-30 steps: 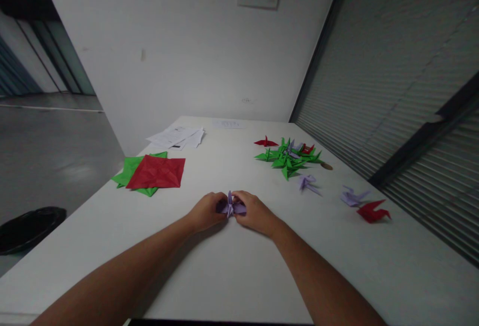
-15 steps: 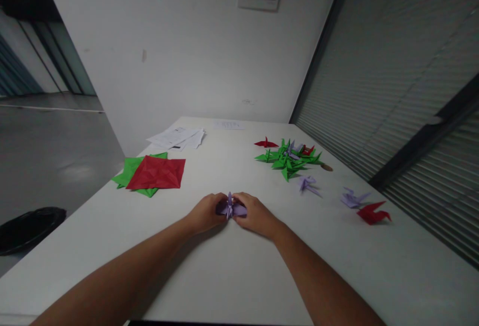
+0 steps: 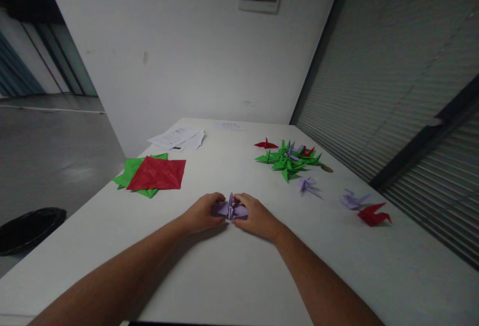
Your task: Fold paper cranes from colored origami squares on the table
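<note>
Between my two hands is a purple origami crane (image 3: 231, 211), its wings spread out to either side and a narrow point sticking up in the middle. My left hand (image 3: 204, 212) is closed around the left wing, thumb on the near side and fingers behind. On the other wing, my right hand (image 3: 255, 216) has a matching pinch. Both hands rest low over the white table (image 3: 224, 276). Some of each wing is covered by the fingers.
Green and red paper sheets (image 3: 160, 173) lie to the left, with printed papers (image 3: 175, 137) behind them. At right are a pile of folded green cranes (image 3: 288, 161), loose purple cranes (image 3: 307, 184) and a red crane (image 3: 374, 214). A black-lined bin (image 3: 32, 228) stands beyond the left edge.
My left hand has shifted slightly left along its wing, and more of that wing shows. My right hand keeps nearly the same place.
</note>
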Tool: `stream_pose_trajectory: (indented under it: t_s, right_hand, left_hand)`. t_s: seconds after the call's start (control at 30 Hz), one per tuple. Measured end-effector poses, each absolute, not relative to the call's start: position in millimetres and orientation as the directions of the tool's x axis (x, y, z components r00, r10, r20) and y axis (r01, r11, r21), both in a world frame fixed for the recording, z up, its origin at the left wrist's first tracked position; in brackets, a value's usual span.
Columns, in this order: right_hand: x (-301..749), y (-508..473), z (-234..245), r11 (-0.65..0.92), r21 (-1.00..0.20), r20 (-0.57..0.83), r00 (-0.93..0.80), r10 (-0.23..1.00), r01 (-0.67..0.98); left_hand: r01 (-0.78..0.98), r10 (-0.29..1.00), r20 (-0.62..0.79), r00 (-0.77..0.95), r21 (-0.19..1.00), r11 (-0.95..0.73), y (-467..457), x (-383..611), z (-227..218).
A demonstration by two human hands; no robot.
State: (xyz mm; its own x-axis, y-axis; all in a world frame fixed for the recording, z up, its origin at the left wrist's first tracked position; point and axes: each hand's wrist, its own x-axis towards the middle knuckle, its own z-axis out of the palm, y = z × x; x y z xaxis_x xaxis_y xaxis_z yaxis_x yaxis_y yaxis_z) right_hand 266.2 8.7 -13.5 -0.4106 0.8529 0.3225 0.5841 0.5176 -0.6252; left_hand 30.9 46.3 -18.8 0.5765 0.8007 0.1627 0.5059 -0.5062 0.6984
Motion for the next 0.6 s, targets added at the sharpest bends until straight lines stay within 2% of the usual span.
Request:
stream_pose_trajectory:
  t_s: [0.23, 0.47, 0.6]
  right_hand:
    - [265.0, 7.6, -11.7, 0.559, -0.553, 0.405, -0.387, 0.828, 0.618]
    - [263.2, 8.4, -11.4, 0.549, -0.546, 0.394, -0.384, 0.835, 0.633]
    - [262.7, 7.7, -11.2, 0.528, -0.581, 0.368, -0.378, 0.849, 0.62]
  left_hand:
    - [0.397, 0.728, 0.301, 0.615, 0.68, -0.617, 48.6, 25.6, -18.3]
    - [0.438, 0.703, 0.325, 0.633, 0.599, -0.671, 48.1, 28.0, -19.2]
    - [0.455, 0.695, 0.325, 0.641, 0.569, -0.685, 48.8, 27.1, -18.9]
